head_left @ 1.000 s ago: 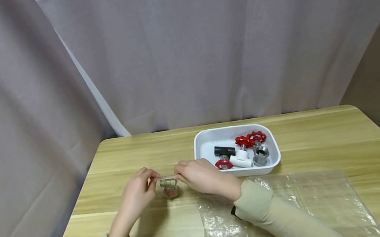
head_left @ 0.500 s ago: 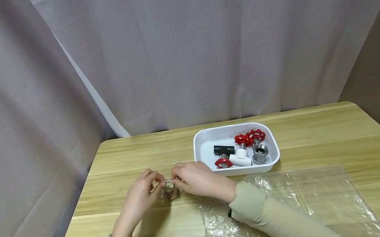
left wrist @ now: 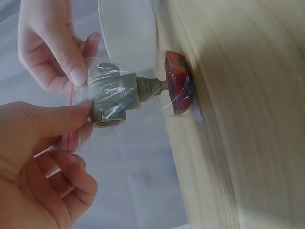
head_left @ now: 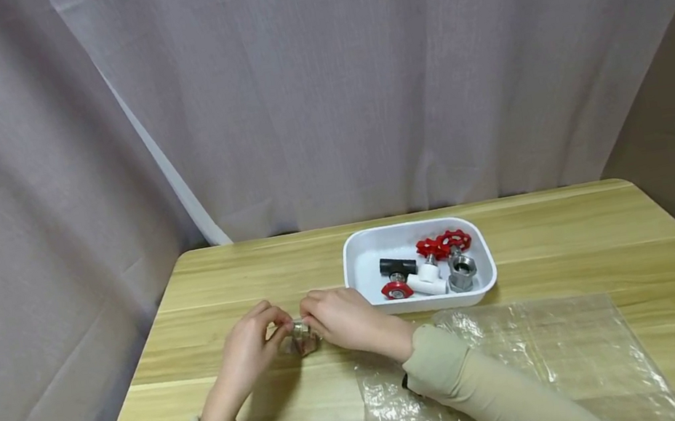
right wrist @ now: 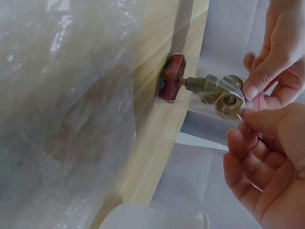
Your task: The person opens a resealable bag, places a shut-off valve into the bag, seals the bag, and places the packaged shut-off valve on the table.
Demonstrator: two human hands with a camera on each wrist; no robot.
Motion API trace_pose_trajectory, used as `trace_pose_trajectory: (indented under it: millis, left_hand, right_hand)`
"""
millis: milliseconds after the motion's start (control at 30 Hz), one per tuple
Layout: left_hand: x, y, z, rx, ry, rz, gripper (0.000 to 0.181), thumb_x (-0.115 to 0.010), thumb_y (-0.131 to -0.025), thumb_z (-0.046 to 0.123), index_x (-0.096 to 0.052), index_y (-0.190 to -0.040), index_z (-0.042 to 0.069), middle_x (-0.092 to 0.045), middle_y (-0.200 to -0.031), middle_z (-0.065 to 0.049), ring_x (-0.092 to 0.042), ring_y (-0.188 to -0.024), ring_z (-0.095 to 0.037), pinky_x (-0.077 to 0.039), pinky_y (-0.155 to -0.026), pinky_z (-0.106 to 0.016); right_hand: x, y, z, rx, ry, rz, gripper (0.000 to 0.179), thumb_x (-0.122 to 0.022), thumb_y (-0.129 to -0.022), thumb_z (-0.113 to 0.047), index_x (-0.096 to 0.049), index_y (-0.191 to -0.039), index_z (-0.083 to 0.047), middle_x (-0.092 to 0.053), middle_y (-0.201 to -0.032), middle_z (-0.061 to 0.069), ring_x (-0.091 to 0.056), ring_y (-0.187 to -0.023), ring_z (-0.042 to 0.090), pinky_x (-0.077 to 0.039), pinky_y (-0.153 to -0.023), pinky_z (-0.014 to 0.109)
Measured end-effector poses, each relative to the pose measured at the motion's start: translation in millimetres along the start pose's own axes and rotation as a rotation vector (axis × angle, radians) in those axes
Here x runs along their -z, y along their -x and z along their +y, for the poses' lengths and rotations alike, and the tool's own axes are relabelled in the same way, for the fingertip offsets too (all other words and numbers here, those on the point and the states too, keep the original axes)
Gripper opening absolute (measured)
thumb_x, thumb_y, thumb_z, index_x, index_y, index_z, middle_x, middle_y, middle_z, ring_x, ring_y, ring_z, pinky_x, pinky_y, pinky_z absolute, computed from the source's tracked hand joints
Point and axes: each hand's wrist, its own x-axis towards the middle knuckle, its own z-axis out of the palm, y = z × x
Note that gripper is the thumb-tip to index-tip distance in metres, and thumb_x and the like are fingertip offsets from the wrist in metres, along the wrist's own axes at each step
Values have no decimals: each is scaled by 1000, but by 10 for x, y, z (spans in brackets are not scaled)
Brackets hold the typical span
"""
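Between both hands is a small clear zip bag [left wrist: 138,64] with a red seal line along its top. Inside it a brass valve [left wrist: 114,90] stands upside down, its red handwheel [left wrist: 177,83] down at the wooden table. My left hand [head_left: 250,349] pinches the bag's top edge at one side, thumb against the seal strip. At the other side my right hand [head_left: 344,320] pinches the same edge, thumb and fingertips close to the left ones. In the right wrist view the valve's round port [right wrist: 229,104] shows through the film beside the thumbs.
A white tray [head_left: 355,278] behind the right hand holds a black valve [head_left: 398,266], a white valve [head_left: 428,283] and a metal valve [head_left: 462,273], with red handwheels. Large clear zip bags [head_left: 569,336] lie flat under the right forearm. A grey curtain [head_left: 319,95] hangs behind the table.
Both hands have come closer together along the bag's top edge and lowered slightly. The bagged valve has moved down a little with them. The tray's contents stay put.
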Motion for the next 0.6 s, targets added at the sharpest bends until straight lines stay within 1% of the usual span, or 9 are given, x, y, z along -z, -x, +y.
trace_pose_trajectory:
  millis: [100,200,300,367,467,600]
  left_hand:
    - [5,6,-3,15,8,-17,12,-80,-85,10,-71,-85,17,-56,-82,10,-51,-66,-13,-42,-60,-27]
    - [27,23,-11,30,27,-43,11,-81,-84,10,-72,-87,16,-60,-86,8,-58,-72,-19,-45,-64,-30]
    - [50,42,-5,44,29,-56,11,-81,-84,11,-73,-90,15,-63,-91,5,-62,-77,-20,-48,-67,-33]
    - [64,53,13,41,21,-54,13,-81,-84,12,-73,-94,14,-64,-93,4,-62,-78,-18,-49,-68,-34]
    - [87,64,69,4,4,-39,17,-82,-84,12,-73,-99,11,-64,-97,2,-63,-80,-17,-51,-69,-35]
    - [130,59,214,-86,-22,-17,21,-83,-83,13,-73,-101,9,-64,-99,2,-63,-90,-18,-54,-78,-37]
  right_hand:
    - [-3,15,25,-17,-44,-12,12,-64,-100,-26,-68,-93,-18,-65,-89,-7,-62,-74,10,-52,-62,31]
    - [0,37,51,-19,-93,-22,11,-64,-100,-27,-71,-98,-18,-67,-93,-8,-61,-76,8,-51,-64,29]
    - [48,80,95,-13,-129,-25,13,-64,-100,-25,-72,-105,-16,-69,-98,-6,-61,-77,8,-51,-65,30]
    - [114,125,137,-15,-140,-19,16,-64,-100,-25,-73,-110,-15,-70,-102,-4,-64,-80,9,-53,-68,31]
    - [245,225,222,-21,-153,-10,18,-65,-99,-22,-73,-112,-13,-71,-105,-2,-66,-84,12,-55,-72,33]
    - [422,435,371,-40,-183,-30,17,-66,-99,-21,-74,-111,-13,-70,-100,-5,-64,-81,9,-53,-72,30]
